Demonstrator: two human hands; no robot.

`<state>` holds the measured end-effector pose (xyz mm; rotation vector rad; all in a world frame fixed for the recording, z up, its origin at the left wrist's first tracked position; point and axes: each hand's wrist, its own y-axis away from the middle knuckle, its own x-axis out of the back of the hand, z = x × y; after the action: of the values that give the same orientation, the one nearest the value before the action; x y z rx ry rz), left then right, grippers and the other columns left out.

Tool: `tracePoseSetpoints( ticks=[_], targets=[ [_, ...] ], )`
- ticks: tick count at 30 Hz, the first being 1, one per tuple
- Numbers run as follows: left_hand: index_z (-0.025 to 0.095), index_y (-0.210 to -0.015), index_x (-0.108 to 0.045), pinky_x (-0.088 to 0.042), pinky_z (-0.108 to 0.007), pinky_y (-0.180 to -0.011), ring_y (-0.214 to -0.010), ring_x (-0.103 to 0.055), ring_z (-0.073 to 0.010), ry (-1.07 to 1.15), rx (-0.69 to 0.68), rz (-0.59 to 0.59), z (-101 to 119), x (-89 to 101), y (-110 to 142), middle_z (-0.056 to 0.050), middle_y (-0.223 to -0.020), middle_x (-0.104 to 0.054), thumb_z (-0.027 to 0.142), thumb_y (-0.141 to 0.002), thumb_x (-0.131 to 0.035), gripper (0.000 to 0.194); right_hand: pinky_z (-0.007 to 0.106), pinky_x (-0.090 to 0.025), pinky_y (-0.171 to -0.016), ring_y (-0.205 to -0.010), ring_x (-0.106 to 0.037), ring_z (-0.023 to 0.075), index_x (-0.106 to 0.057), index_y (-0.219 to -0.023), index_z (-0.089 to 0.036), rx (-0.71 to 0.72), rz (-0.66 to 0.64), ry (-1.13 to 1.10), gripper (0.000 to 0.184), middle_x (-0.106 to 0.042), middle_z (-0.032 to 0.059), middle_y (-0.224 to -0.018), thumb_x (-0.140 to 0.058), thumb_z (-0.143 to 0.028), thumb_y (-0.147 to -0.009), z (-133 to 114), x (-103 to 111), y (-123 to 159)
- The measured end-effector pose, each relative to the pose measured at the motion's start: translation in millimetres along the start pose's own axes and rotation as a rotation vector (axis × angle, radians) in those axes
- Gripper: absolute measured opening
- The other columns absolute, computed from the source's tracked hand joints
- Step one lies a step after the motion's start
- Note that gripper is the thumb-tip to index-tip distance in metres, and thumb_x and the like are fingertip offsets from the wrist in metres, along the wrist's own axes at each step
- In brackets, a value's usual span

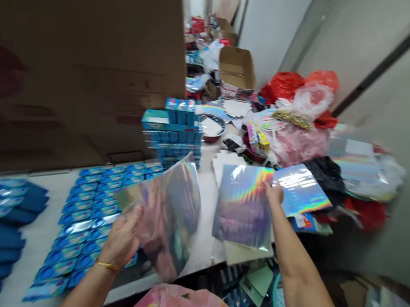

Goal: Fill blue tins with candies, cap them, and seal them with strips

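Observation:
My left hand (122, 236) is closed on the edge of a shiny holographic sheet (171, 215), which is raised and bends above the table. Farther right, my right hand (274, 193) has its fingers together at the right edge of a second holographic sheet (243, 209). That sheet is near the table's front edge, above a cream sheet (248, 253). Just beyond the right hand is another holographic sheet (301, 190), tilted over the piled things. The right fingertips are small and blurred.
Rows of blue packs (84, 223) cover the left of the white table (202, 244), with stacked blue boxes (178, 129) behind. A large cardboard box (77, 54) blocks the back left. Red bags (286, 86) and plastic wrap pile up at right. A turquoise basket (278, 306) is below.

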<state>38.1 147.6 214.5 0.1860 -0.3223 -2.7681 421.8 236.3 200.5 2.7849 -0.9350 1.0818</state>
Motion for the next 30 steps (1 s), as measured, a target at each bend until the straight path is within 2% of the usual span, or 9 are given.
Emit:
tracePoseSetpoints(
  ticks=[2,3,6,9,14,18,23,26,30],
  targets=[
    [0.014,-0.092,-0.061,-0.047,-0.033,-0.077,-0.083,-0.06,-0.019,0.097,0.063,-0.065,5.5,2.4,8.3,-0.005,-0.083,-0.067,0.049,-0.06,-0.063,0.047,0.036,-0.034,-0.088,-0.111,-0.041,0.024,-0.054,-0.101,-0.016,0.194,0.035,-0.042,0.031,-0.05,0.0148,-0.113,-0.054,-0.031,-0.074,-36.0,-13.7,7.2],
    [0.014,-0.094,-0.061,-0.047,-0.034,-0.078,-0.085,-0.06,-0.0193,0.128,0.066,-0.087,7.9,3.1,11.9,-0.006,-0.086,-0.066,0.048,-0.061,-0.063,0.047,0.038,-0.03,-0.094,-0.115,-0.037,0.0234,-0.052,-0.108,-0.018,0.403,-0.016,-0.067,0.036,-0.047,0.0135,-0.12,-0.054,-0.034,-0.075,-60.1,-22.5,18.3],
    [0.013,-0.091,-0.063,-0.047,-0.033,-0.078,-0.086,-0.06,-0.0195,0.152,0.039,-0.135,13.5,7.4,21.6,-0.008,-0.089,-0.066,0.044,-0.063,-0.062,0.042,0.043,-0.021,-0.1,-0.119,-0.033,0.0243,-0.048,-0.116,-0.025,0.953,-0.335,-0.076,0.048,-0.047,0.0069,-0.12,-0.058,-0.041,-0.072,-138.8,-47.9,70.1],
    [0.011,-0.09,-0.064,-0.046,-0.034,-0.079,-0.085,-0.059,-0.0195,0.169,0.029,-0.202,15.6,19.4,29.9,-0.009,-0.089,-0.066,0.04,-0.068,-0.059,0.037,0.042,-0.02,-0.1,-0.109,-0.042,0.0213,-0.052,-0.112,-0.028,1.25,-0.562,-0.144,0.044,-0.055,0.0037,-0.108,-0.058,-0.045,-0.072,-194.5,-68.3,117.7],
    [0.013,-0.099,-0.06,-0.047,-0.033,-0.077,-0.083,-0.059,-0.0172,0.102,-0.119,-0.161,22.6,60.4,32.2,-0.006,-0.087,-0.065,0.033,-0.07,-0.059,0.035,0.032,-0.036,-0.081,-0.076,-0.05,0.0145,-0.063,-0.086,-0.022,1.202,-0.686,-0.329,0.021,-0.057,0.0018,-0.072,-0.052,-0.038,-0.078,-223.8,-94.9,152.9],
    [0.018,-0.102,-0.058,-0.046,-0.027,-0.075,-0.077,-0.059,-0.0126,-0.175,-0.439,-0.029,48.7,108.4,22.4,-0.002,-0.081,-0.064,0.027,-0.069,-0.06,0.034,0.024,-0.037,-0.063,-0.066,-0.049,0.012,-0.064,-0.078,-0.018,1.2,-0.817,-0.376,0.023,-0.055,0.0017,-0.065,-0.047,-0.034,-0.083,-246.0,-104.0,183.2],
    [0.02,-0.088,-0.064,-0.045,-0.024,-0.071,-0.073,-0.058,-0.0119,-0.598,-0.858,-0.124,80.5,177.8,1.6,-0.002,-0.078,-0.065,0.021,-0.073,-0.057,0.017,0.024,-0.033,-0.061,-0.063,-0.048,0.0114,-0.062,-0.073,-0.017,1.284,-0.666,-0.199,0.028,-0.054,0.002,-0.063,-0.042,-0.033,-0.085,-288.7,-115.0,234.1],
    [0.019,-0.083,-0.064,-0.045,-0.021,-0.064,-0.067,-0.057,-0.0107,-0.697,-0.947,-0.175,89.5,220.0,-12.3,-0.001,-0.072,-0.064,0.02,-0.076,-0.053,0.013,0.024,-0.031,-0.061,-0.063,-0.047,0.0112,-0.061,-0.076,-0.017,1.368,-0.565,-0.005,0.028,-0.054,0.0017,-0.064,-0.041,-0.034,-0.086,-302.8,-127.5,257.1],
    [0.018,-0.08,-0.063,-0.043,-0.02,-0.06,-0.063,-0.056,-0.0096,-0.734,-0.992,-0.159,95.2,268.7,-29.2,0.0,-0.068,-0.062,0.018,-0.076,-0.053,0.011,0.025,-0.029,-0.062,-0.061,-0.046,0.0115,-0.059,-0.074,-0.016,1.392,-0.417,0.198,0.031,-0.054,0.0012,-0.061,-0.042,-0.039,-0.085,-296.6,-144.4,279.6]
  ],
)
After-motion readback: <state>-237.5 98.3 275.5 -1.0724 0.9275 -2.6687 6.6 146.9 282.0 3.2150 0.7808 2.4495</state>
